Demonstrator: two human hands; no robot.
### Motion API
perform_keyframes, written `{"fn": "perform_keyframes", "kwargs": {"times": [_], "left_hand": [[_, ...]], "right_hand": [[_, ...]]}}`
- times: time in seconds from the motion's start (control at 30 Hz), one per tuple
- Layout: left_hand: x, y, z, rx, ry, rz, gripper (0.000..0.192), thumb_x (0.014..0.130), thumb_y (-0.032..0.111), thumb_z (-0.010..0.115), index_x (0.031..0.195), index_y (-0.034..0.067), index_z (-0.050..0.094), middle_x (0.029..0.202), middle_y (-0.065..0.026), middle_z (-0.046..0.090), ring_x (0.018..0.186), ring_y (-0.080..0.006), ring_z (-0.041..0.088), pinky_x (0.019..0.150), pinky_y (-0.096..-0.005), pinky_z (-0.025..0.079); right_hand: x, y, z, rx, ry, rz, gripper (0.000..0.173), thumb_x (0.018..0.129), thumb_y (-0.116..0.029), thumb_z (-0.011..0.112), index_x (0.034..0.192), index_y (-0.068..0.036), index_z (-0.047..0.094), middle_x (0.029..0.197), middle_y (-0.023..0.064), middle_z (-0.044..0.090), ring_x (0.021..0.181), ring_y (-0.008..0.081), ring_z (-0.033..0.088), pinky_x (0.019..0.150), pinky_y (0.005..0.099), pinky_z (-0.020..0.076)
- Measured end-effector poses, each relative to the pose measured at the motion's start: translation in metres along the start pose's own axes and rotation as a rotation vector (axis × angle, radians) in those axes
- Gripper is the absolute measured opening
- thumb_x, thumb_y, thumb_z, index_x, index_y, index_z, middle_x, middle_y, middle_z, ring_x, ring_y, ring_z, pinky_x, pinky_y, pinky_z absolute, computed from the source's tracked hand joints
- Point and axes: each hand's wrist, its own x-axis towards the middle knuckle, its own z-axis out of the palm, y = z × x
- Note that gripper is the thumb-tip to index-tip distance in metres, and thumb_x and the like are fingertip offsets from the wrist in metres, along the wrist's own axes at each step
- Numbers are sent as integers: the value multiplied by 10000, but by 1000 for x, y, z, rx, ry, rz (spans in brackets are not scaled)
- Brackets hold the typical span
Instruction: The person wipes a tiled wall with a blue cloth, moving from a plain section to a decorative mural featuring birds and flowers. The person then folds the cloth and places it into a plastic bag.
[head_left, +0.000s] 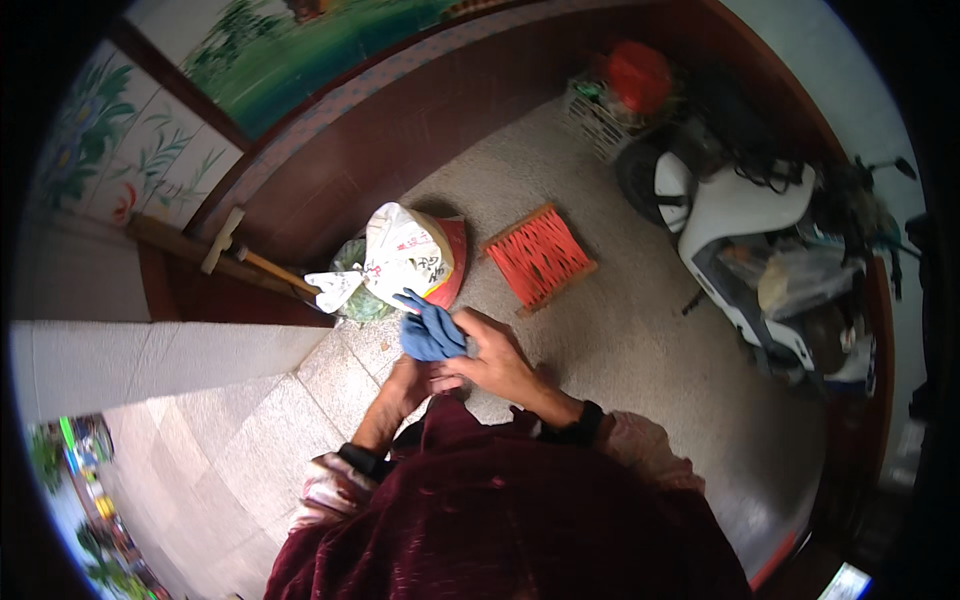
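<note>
What looks like a blue fabric glove (431, 334) is bunched up in front of my body. My right hand (499, 360) grips it from the right, thumb and fingers closed around its edge. Close below, my left hand (416, 382) lies against the glove's lower side. The bunched fabric covers part of that hand, so its grip is hidden. Just beyond the glove stands a white plastic sack (405, 251) with printed writing and a twisted, tied end. It rests in or against a red container (454, 259). Green netting or plastic (367, 309) shows beneath the sack's tied end.
A low stool with a red woven seat (540, 259) stands ahead on the floor. At right is a white scooter (735, 202) carrying plastic bags. A crate (596, 120) with a red bag (637, 75) sits behind. Left, a wooden-handled tool (274, 271) leans near the wall corner (315, 330).
</note>
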Motion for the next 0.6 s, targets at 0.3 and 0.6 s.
{"fn": "perform_keyframes", "kwargs": {"times": [0.3,0.6], "left_hand": [[27,-52,126,-325,-331,76,769,862,705,287,1253,71,476,1179,-171,573,1035,-302,608,835,-479,536],[18,-53,163,-458,-247,51,886,770,791,342,1281,73,444,1142,-138,572,991,-269,606,847,-437,523]], "right_hand": [[-71,-3,-118,-343,-24,-258,352,663,-22,708,971,-76,546,933,86,588,897,288,569,771,397,476],[-79,1,-145,-364,-74,-543,208,689,47,575,861,-64,609,994,45,595,967,242,562,814,339,494]]}}
